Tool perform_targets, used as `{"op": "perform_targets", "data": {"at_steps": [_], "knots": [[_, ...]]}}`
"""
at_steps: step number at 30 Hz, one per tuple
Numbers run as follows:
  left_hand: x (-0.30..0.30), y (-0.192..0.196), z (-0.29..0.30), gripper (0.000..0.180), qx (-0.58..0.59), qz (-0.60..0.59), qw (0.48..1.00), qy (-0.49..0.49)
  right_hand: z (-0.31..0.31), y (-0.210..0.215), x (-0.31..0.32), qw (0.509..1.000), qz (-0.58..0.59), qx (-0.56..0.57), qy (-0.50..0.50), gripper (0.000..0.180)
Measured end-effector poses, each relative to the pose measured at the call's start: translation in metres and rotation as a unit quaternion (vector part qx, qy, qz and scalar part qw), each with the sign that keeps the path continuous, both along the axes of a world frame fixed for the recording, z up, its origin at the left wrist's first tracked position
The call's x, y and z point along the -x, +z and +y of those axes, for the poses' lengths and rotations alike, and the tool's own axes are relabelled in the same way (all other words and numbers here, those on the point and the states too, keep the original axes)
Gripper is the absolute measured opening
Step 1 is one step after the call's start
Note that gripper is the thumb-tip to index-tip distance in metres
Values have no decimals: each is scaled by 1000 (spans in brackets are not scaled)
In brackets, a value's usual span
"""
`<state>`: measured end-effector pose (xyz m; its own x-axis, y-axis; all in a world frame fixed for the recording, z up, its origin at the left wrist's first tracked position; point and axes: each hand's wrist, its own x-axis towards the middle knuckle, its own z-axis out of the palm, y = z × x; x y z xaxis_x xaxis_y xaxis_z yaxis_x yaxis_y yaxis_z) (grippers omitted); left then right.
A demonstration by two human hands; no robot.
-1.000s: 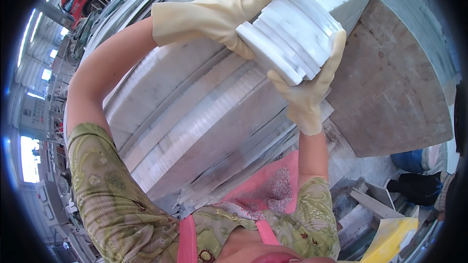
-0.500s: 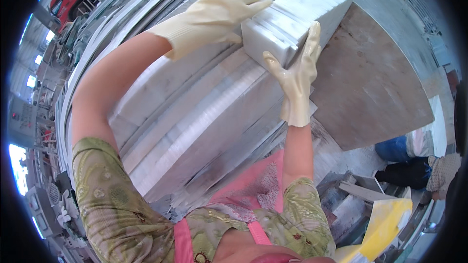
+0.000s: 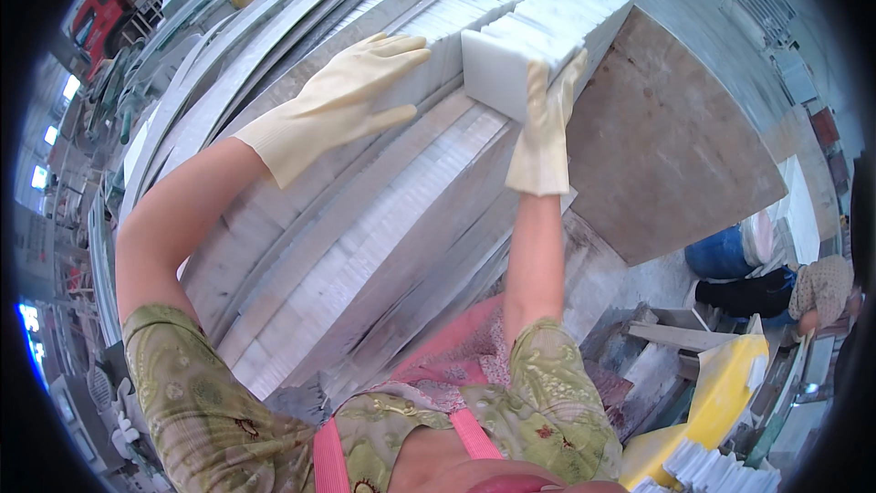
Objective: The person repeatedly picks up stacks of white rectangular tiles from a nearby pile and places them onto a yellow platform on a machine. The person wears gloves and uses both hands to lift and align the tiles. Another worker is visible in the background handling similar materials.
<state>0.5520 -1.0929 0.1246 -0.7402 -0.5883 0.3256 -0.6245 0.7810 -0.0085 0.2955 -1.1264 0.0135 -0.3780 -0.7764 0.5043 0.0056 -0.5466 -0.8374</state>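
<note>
Both my hands wear cream rubber gloves. My left hand [image 3: 342,100] lies flat with fingers spread on the side of a tall stack of white marble strips [image 3: 383,210]. My right hand [image 3: 546,119] presses against the end of a bundle of white marble tiles [image 3: 538,32] that rests on top of the stack, fingers pointing up along its face. The tiles sit edge to edge in a tight block.
A brown board [image 3: 666,155] lies to the right of the stack. Another person [image 3: 803,288] crouches at the right edge beside a blue barrel [image 3: 721,251]. A yellow container [image 3: 721,383] and loose white tiles [image 3: 716,470] sit at the lower right. More slabs lean at the upper left.
The tile bundle went from being held up in both hands to resting on top of the stack. My left hand slid off it onto the stack's side.
</note>
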Motion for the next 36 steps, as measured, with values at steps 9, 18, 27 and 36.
{"op": "perform_targets", "data": {"at_steps": [9,18,27,36], "knots": [[5,5,6,65,-22,-5,1000,13,33,13,-6,995,-46,-38,78,94],[3,1,4,60,-5,8,1000,2,25,6,-13,969,-188,-64,148,89],[1,-12,-4,55,37,37,998,-17,30,3,-17,965,-195,-94,150,87],[-1,-10,-4,54,52,35,998,-15,24,-3,-18,962,-189,-117,160,85]]}}
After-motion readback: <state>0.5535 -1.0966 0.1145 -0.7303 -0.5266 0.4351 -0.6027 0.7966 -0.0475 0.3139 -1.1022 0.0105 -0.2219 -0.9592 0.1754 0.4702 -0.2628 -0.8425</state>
